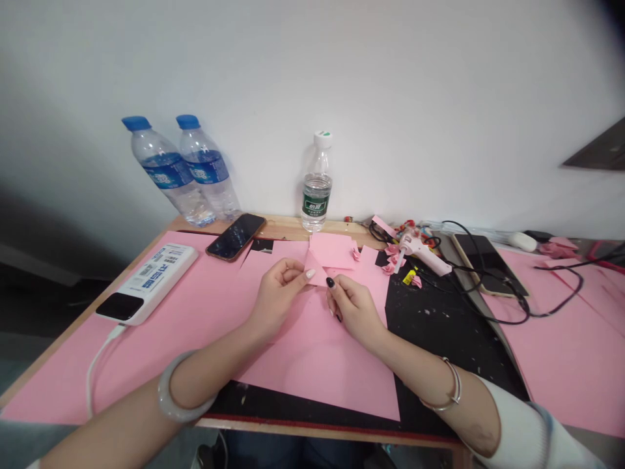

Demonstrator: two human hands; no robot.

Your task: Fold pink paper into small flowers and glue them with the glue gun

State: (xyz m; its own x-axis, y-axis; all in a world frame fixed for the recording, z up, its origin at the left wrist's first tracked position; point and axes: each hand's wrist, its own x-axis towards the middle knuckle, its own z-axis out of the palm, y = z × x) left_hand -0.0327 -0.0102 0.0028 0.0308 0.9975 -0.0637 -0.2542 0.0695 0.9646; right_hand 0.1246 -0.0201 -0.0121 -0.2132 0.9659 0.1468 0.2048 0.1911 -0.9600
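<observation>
Between my hands a small folded piece of pink paper (316,270) is held up above the table. My left hand (280,290) pinches its left side, thumb on top. At its lower right corner my right hand (354,306) grips it between a dark-nailed thumb and curled fingers. Just behind lies a stack of pink paper squares (334,251), with a small folded pink paper piece (356,254) at its right edge. Large pink sheets (342,384) spread under both hands, over a black mat (439,339).
A pink glue gun (424,254) lies among black cables and paper scraps on the right, beside a tablet-like device (488,264). Left are a white power bank (149,283) and a phone (237,236). Water bottles (316,195) stand along the wall, two leaning (208,172).
</observation>
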